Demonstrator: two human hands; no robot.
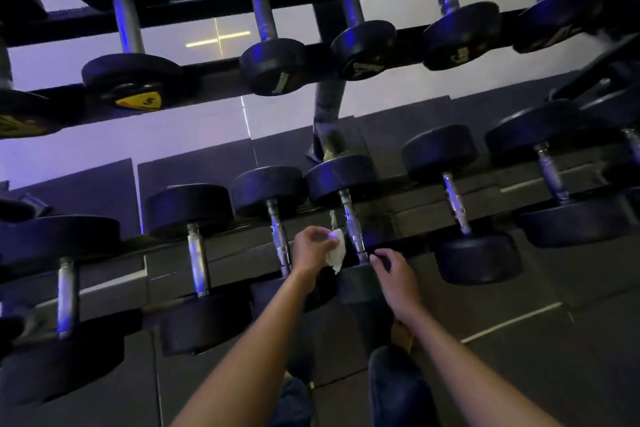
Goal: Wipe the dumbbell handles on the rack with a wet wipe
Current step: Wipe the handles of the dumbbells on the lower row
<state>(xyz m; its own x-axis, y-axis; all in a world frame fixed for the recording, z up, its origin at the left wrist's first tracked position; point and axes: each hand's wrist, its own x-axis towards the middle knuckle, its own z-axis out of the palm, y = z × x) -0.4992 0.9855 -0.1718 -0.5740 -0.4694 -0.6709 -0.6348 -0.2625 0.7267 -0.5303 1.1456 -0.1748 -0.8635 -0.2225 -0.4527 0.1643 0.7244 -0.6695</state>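
The room was dim and washed in violet light, with a pale wall (69, 149) behind and dark square floor mats (519, 291) seamed by thin pale lines. A black 2-tier rack (214, 7) carried dumbbells with round, matte rubber heads and bright, ringed metal grips. The left hand (313, 250) pinched a crumpled white wet wipe (338, 253) between thumb and curled fingers, its loose end hanging below them. Just right of those fingers stood a chrome dumbbell handle (350, 224) on the lower tier; contact with the wipe could not be told. The right hand (394, 276) curled its fingers over that dumbbell's near head (358, 284).
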